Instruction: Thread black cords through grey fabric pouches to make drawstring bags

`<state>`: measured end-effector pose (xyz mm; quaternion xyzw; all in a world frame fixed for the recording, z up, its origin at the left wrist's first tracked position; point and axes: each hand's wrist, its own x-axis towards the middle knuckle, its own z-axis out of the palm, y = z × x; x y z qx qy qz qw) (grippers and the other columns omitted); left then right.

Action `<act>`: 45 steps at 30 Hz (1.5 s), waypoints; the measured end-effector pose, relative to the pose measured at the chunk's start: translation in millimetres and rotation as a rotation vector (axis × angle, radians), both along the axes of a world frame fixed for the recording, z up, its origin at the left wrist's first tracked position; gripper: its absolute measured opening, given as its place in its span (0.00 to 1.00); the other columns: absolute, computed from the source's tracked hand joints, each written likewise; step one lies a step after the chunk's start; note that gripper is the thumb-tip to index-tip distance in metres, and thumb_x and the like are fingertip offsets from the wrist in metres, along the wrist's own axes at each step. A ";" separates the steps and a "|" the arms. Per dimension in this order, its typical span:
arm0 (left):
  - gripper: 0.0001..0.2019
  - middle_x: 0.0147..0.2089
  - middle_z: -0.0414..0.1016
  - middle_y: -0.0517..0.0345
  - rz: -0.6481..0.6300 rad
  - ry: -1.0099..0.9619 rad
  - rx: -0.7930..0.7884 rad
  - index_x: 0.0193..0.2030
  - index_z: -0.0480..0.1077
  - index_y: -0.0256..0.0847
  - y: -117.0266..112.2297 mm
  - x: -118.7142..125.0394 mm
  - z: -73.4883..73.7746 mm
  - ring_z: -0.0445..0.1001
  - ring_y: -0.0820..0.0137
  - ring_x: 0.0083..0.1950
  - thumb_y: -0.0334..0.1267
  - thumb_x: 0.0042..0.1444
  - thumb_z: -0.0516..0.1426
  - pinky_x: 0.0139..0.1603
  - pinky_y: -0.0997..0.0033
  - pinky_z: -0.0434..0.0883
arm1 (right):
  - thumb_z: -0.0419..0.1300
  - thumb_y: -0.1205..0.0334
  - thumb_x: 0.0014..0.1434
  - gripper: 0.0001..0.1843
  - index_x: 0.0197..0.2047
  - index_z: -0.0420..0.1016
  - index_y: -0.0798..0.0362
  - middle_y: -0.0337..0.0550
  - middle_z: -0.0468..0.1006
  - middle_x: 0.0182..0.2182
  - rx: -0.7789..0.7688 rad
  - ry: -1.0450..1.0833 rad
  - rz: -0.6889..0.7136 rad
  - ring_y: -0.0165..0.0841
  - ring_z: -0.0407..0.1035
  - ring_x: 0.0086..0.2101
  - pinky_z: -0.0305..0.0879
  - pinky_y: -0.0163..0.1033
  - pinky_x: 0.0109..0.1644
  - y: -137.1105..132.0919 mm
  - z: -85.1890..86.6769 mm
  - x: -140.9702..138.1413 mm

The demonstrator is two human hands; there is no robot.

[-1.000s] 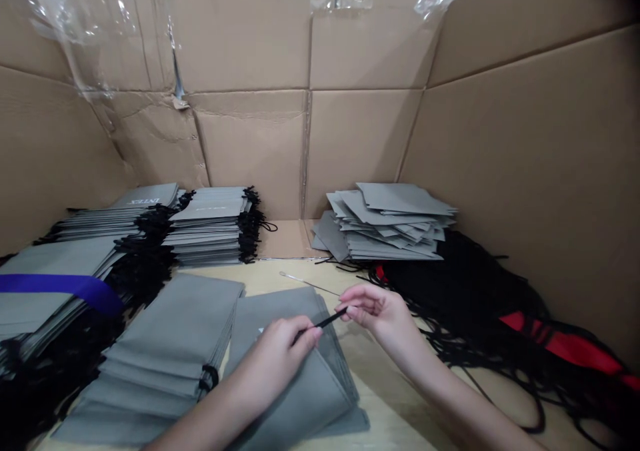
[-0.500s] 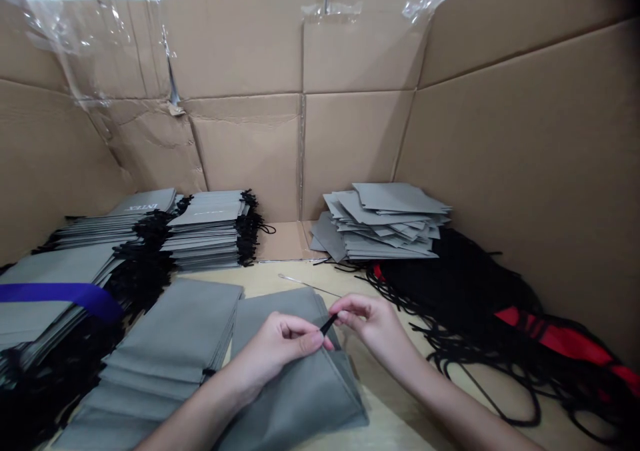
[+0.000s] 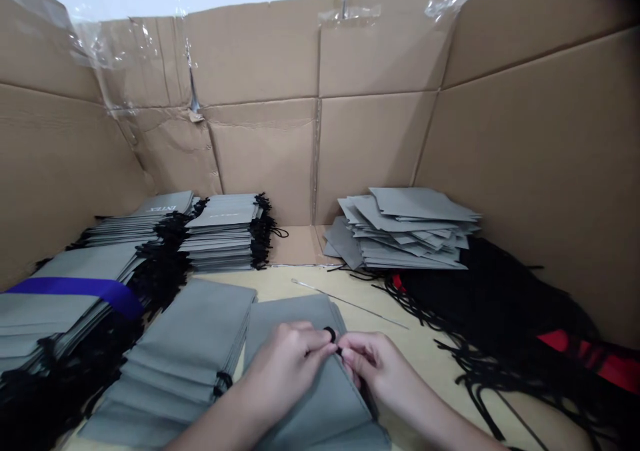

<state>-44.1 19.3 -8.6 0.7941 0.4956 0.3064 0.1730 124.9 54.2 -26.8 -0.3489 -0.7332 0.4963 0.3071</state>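
Note:
Both hands meet at the edge of a grey fabric pouch lying on other grey pouches. My left hand is closed, its thumb and forefinger pinching a black cord that curls into a small loop above the fingertips. Close beside it, my right hand pinches the same cord a little lower, at the pouch's right edge. The fingers hide much of the cord. A thin metal threading needle lies on the table beyond the hands.
Fanned grey pouches lie left of the hands. Corded pouches are stacked behind, and more carry a blue strap at left. Loose grey pieces and black cords lie right. Cardboard walls surround the table.
The cord, stretched straight between the fingers before, now curls into a loop. The hands have come closer together and turned inward. The pouch's edge lies flatter, and the whole view has shifted slightly.

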 end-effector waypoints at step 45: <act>0.17 0.23 0.61 0.63 -0.152 -0.678 -0.372 0.24 0.67 0.36 3.0 3.6 6.9 0.58 0.74 0.28 0.49 0.53 0.54 0.30 0.77 0.56 | 0.59 0.60 0.55 0.12 0.40 0.61 0.49 0.36 0.65 0.32 -0.039 0.319 0.045 0.28 0.60 0.32 0.56 0.32 0.35 -3.8 -4.5 -2.5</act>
